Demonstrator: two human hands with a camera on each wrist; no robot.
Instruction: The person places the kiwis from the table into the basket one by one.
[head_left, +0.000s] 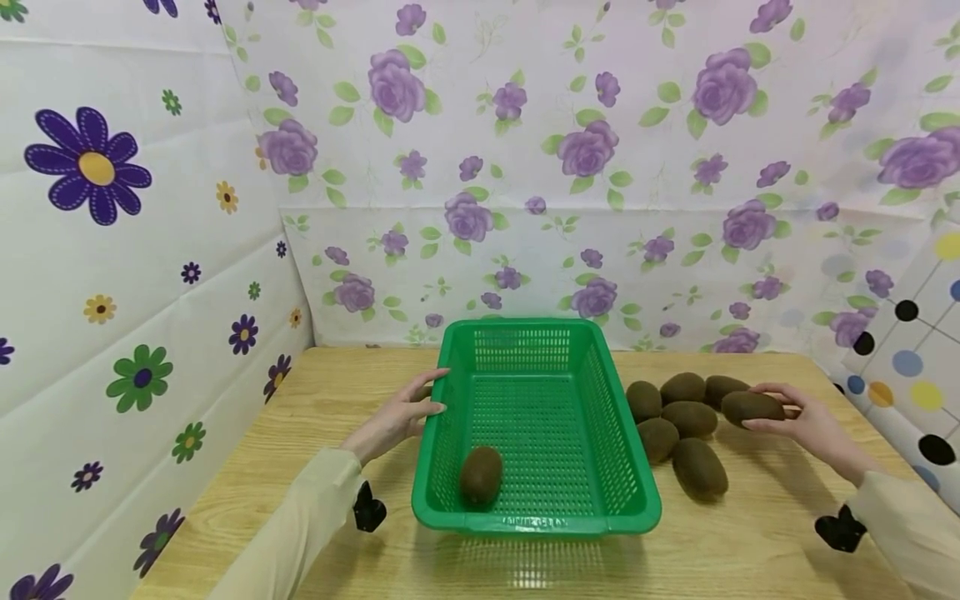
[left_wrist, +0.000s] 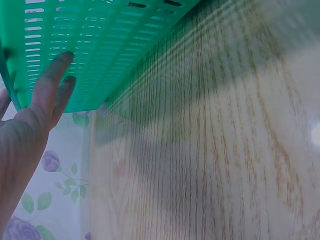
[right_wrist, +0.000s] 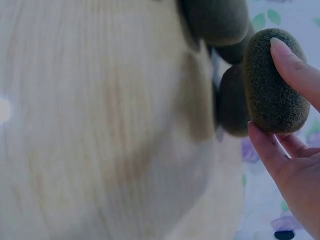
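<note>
Kiwi [right_wrist: 270,97] between the fingers [right_wrist: 267,150] of the right hand [head_left: 813,423]

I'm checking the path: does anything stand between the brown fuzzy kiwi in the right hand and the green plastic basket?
Yes: other brown fuzzy kiwis lie between the held kiwi and the green plastic basket's raised right wall.

1. Head: looks forward and down over the bench [head_left: 757,533], far enough back to frame the whole basket [head_left: 536,523], left grip [head_left: 401,417], right grip [head_left: 806,421] and the floral cloth [head_left: 525,258] behind.
2. Left wrist: close beside the basket's outer wall, rolled sideways, facing the cloth; shares basket and left grip with head.
3. Right wrist: close to the held kiwi [right_wrist: 275,90], likewise rolled; shares it and right grip with head.
</note>
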